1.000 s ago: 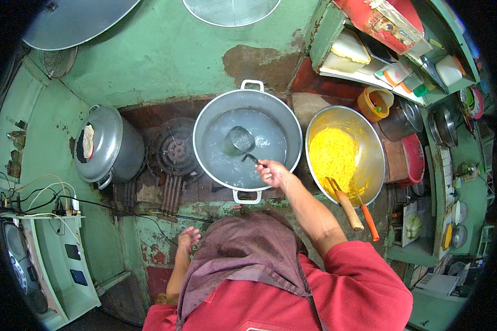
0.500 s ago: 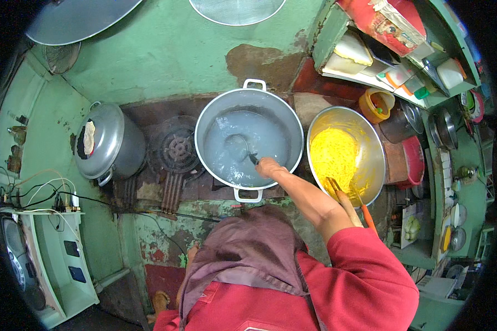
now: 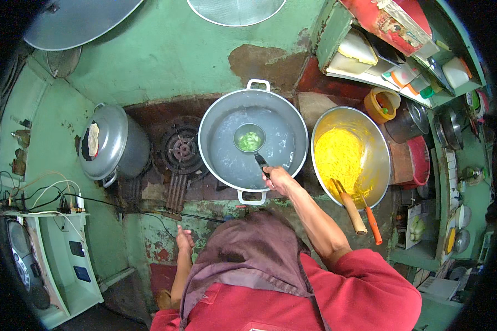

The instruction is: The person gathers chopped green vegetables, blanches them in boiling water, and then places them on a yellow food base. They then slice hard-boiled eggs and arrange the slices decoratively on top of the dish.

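Observation:
My right hand (image 3: 279, 181) is closed round the black handle of a small round strainer (image 3: 242, 132). Wet, pale green pieces (image 3: 250, 141) lie in its bowl, which is held over the cloudy liquid (image 3: 226, 160) in a large two-handled metal pot (image 3: 204, 118). Low on the left, my left hand (image 3: 185, 239) hangs in front of the stove, fingers loosely bent and apart, holding nothing. Just right of the pot stands a steel bowl (image 3: 378, 149) with yellow shreds (image 3: 339, 151); a wooden-handled tool (image 3: 354, 214) and an orange-handled one (image 3: 373, 226) lean in it.
A bare gas burner (image 3: 181, 148) sits left of the pot, and beyond it a lidded metal pot (image 3: 107, 146). Cables (image 3: 121, 206) run along the stove's front edge. Shelves (image 3: 364, 77) with containers, a yellow tub (image 3: 378, 106) and a red basin (image 3: 418, 160) crowd the right.
The strainer has risen from the liquid and now shows green pieces in its bowl. My right hand has shifted slightly right and nearer; my left hand has come up into fuller view.

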